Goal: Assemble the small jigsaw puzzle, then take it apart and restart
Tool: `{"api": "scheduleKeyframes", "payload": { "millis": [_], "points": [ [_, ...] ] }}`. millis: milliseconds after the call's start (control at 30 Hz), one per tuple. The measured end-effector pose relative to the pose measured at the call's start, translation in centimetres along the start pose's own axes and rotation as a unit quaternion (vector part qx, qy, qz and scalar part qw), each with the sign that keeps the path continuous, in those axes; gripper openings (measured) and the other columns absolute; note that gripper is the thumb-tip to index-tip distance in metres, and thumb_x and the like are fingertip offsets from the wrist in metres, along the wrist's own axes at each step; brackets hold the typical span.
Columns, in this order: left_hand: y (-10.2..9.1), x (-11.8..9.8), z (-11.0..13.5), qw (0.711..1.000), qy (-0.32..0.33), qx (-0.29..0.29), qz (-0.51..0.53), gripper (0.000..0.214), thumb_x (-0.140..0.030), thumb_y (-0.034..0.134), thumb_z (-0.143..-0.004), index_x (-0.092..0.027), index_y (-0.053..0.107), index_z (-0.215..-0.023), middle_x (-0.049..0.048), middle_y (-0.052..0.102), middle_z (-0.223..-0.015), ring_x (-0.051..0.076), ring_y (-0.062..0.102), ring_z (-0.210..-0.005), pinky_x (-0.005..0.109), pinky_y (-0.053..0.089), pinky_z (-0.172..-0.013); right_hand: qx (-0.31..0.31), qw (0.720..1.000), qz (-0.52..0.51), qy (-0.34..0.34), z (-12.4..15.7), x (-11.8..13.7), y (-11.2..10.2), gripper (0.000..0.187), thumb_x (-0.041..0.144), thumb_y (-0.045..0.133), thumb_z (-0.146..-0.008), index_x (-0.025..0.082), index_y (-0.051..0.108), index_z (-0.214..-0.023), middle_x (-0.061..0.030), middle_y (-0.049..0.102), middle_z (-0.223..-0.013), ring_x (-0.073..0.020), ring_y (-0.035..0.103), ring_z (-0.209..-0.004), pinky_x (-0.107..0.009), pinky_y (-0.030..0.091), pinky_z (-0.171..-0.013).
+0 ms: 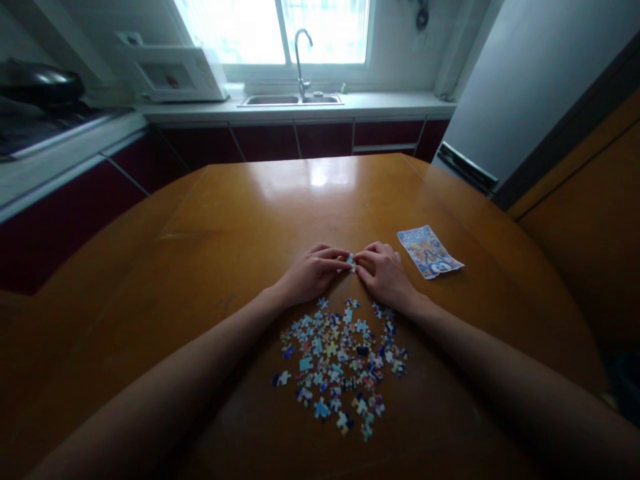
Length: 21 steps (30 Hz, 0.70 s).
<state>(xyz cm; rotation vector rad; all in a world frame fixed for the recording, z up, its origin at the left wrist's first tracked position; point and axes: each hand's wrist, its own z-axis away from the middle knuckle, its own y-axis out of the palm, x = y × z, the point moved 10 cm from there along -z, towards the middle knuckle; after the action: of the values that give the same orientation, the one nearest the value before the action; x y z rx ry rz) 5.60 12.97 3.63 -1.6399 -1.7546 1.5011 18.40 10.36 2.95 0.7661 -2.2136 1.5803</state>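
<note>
Light-blue jigsaw puzzle pieces (351, 262) sit between the fingertips of both hands, near the middle of the table. My left hand (317, 270) grips them from the left, its fingers closed and partly covering them. From the right, my right hand (383, 270) pinches the same pieces with thumb and fingers. How many pieces are there, and whether they are joined, I cannot make out. Between my forearms spreads a loose pile of jigsaw puzzle pieces (331, 349) in blue, white, yellow and dark colours.
A printed picture sheet (430, 252) lies right of my right hand. The brown wooden table (225, 220) has angled far corners. Beyond it are a counter with a sink (273, 101) and faucet (299, 63), a white microwave (173, 75), a pan (43, 83) and a fridge (540, 80).
</note>
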Motion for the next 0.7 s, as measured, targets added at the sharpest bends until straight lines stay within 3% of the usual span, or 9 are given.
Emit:
{"api": "scheduleKeyframes", "payload": {
  "millis": [367, 700],
  "points": [
    [-0.35, -0.27, -0.23, 1.0, -0.007, -0.012, 0.02, 0.028, -0.018, 0.054, -0.098, -0.024, 0.071, -0.12, 0.0056, 0.073, -0.12, 0.022, 0.061, -0.109, 0.043, 0.051, -0.098, 0.0, 1.0, -0.006, 0.001, -0.01, -0.05, -0.02, 0.013, 0.027, 0.066, -0.091, 0.026, 0.076, -0.1, -0.0075, 0.066, -0.105, -0.0268, 0.056, -0.102, -0.042, 0.039, -0.088],
    [-0.03, -0.41, -0.05, 1.0, 0.009, 0.002, -0.013, 0.03, -0.018, 0.053, -0.098, -0.027, 0.072, -0.119, 0.0044, 0.071, -0.122, 0.023, 0.059, -0.109, 0.044, 0.05, -0.1, -0.002, 1.0, -0.01, 0.001, -0.02, -0.12, 0.03, 0.014, 0.026, 0.065, -0.091, 0.024, 0.076, -0.1, -0.0083, 0.066, -0.103, -0.0269, 0.056, -0.101, -0.041, 0.038, -0.087]
  ]
}}
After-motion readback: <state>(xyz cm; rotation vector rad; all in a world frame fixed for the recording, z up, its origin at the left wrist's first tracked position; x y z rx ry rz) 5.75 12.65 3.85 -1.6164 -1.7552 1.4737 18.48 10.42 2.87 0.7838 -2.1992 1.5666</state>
